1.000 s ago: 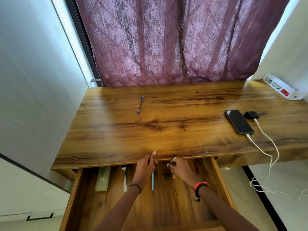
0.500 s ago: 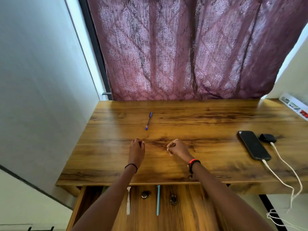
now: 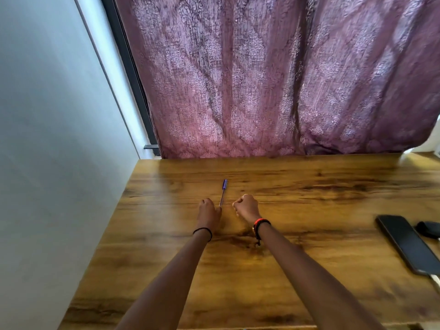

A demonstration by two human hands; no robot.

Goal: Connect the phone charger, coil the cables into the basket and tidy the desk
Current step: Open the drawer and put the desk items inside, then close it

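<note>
While both forearms stretch out over the brown wood-grain desk, I get the left hand from the back only, knuckles up, fingers curled under. A slim blue plastic pen lies on the desk pointing away from me. Its near end meets the thumb side of that hand. The contact spot is hidden by the hand, so I cannot tell if the fingers pinch the pen or just touch it.

The right hand sits just beside, apart from the pen, with its fingers curled into a fist and a ring on one finger. The palm faces away, so the inside of the fist is hidden. There is a thin black band on the left wrist and a red and black band on the right.

A flat black rectangular phone lies screen up at the right of the desk, well apart from both hands, its near corner cut by the frame edge. A small black rounded charger block sits just beside its far end, blurred and partly cut off. A white cable shows only as a short bit at the phone's near end; I cannot tell if it is plugged in.

A purple patterned fabric curtain hangs behind the desk, its hem at the back edge. A pale wall runs along the left.
</note>
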